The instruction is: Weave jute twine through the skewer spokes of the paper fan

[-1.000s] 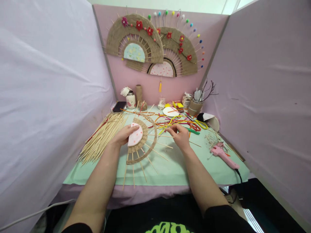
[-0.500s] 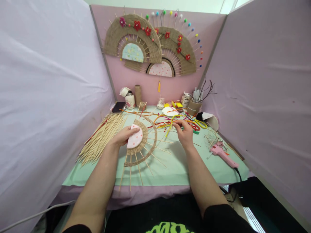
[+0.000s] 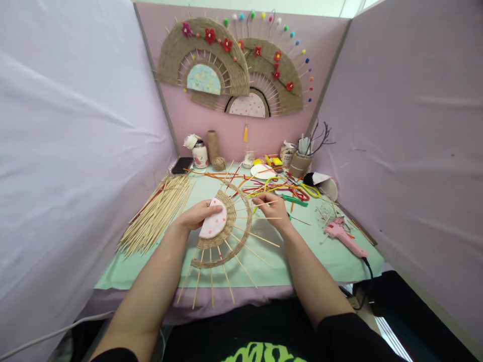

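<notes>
My left hand (image 3: 199, 214) grips a half-round fan (image 3: 230, 221) at its straight side, the thumb lying on the white centre piece (image 3: 214, 222) with pink dots. Thin bamboo sticks radiate from that centre, with an inner band and a narrower outer ring of brown twine (image 3: 247, 229) woven across them. The fan is tilted, its curved edge towards the right. My right hand (image 3: 270, 208) is closed in a pinch just beyond the outer ring, among the stick ends. What its fingertips hold is too small to make out.
Loose bamboo sticks (image 3: 156, 216) are heaped at left. Behind the fan lie coloured pipe cleaners (image 3: 294, 191), green-handled pliers (image 3: 296, 200) and a twine ball (image 3: 219, 163). A pink glue gun (image 3: 345, 239) with a cord rests at right. Finished fans (image 3: 206, 50) hang on the back panel.
My right hand has moved left to the fan's outer ring, still pinched. The fan has shifted slightly right and turned a little in my left hand.
</notes>
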`<state>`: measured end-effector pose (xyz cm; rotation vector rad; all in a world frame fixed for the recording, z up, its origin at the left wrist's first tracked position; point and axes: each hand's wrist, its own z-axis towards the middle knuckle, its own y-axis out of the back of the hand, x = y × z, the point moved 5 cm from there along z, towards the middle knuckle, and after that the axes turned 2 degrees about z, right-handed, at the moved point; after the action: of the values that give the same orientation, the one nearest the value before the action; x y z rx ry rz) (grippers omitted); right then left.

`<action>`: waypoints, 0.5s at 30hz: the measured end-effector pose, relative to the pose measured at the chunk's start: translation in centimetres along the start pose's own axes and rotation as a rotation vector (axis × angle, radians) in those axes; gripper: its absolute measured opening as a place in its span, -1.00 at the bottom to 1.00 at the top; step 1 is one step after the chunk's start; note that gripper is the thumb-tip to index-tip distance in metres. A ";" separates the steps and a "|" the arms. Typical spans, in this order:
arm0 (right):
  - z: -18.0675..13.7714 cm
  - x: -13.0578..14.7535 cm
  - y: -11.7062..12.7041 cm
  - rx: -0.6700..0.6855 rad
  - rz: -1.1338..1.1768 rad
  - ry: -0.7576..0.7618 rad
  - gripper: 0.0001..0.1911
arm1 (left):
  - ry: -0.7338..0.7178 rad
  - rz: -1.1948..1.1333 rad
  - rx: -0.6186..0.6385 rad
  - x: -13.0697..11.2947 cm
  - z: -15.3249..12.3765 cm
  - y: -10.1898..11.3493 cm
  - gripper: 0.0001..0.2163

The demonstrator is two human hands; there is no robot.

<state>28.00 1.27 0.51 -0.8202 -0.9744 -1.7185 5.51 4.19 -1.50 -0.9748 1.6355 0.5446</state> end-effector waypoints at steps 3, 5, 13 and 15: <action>0.0 0.2 0.5 -0.041 -0.012 0.010 -0.74 | 0.002 0.004 0.002 -0.1 0.0 -0.1 -0.67; 0.1 0.4 0.9 -0.079 -0.043 0.028 -0.75 | 0.002 0.004 -0.008 -0.1 -0.1 -0.1 -0.66; 0.2 0.4 2.7 -0.270 -0.073 0.111 -0.82 | 0.025 0.020 -0.007 0.2 0.0 0.1 -0.67; 0.2 0.5 3.1 -0.312 -0.078 0.127 -0.82 | 0.030 0.028 -0.016 0.2 0.0 0.1 -0.68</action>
<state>30.79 0.58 1.79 -0.8672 -0.6687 -1.9963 5.41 4.23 -1.67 -0.9776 1.6761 0.5648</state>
